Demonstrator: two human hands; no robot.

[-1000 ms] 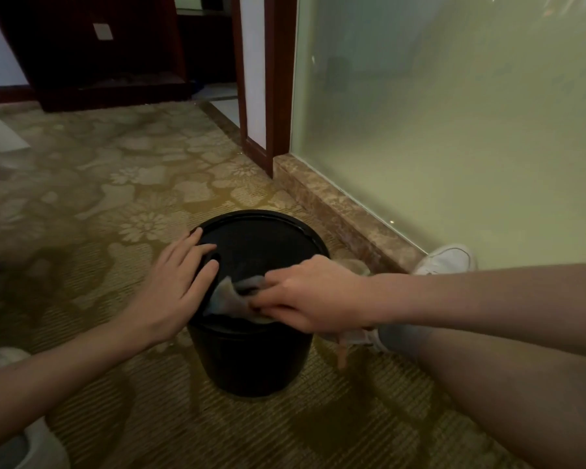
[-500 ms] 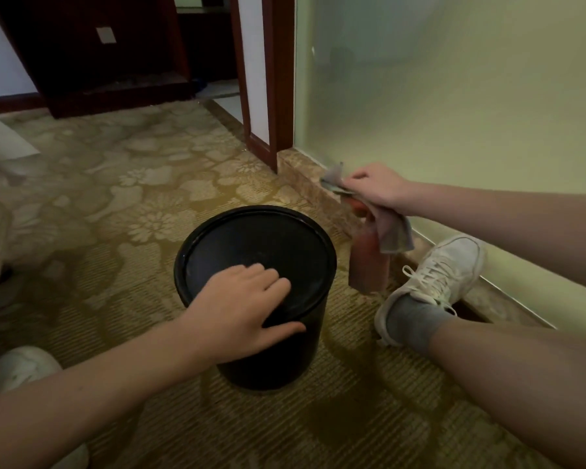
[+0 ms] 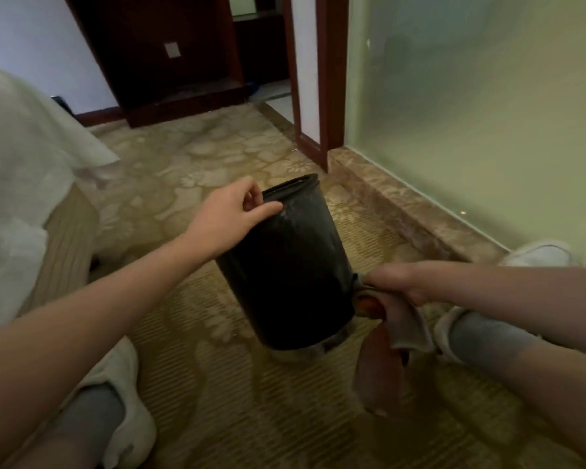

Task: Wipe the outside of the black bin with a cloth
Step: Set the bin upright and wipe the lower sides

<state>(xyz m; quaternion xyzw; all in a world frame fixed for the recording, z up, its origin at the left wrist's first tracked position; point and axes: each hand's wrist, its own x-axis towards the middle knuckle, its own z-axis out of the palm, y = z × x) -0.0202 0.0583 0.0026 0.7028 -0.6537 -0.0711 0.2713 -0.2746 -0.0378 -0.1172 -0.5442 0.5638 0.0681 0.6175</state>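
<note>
The black bin (image 3: 291,272) is tipped over on the patterned carpet, with its far end raised and leaning away from me. My left hand (image 3: 230,211) pinches the edge of that raised far end between thumb and fingers. My right hand (image 3: 396,282) grips a grey and reddish cloth (image 3: 403,330) against the bin's lower right side. The rest of the cloth hangs down below my hand. The near end of the bin rests on the floor between my feet.
A bed with a white sheet (image 3: 17,184) stands close on the left. A marble ledge (image 3: 403,211) runs under a frosted glass wall (image 3: 471,113) on the right. A dark wooden door frame (image 3: 322,96) stands behind. My white shoes (image 3: 126,394) (image 3: 538,255) flank the bin.
The bin stood flat with my left hand on top; now my left hand has tipped it over. My right hand brought the cloth from the ledge down to the bin's lower right side.
</note>
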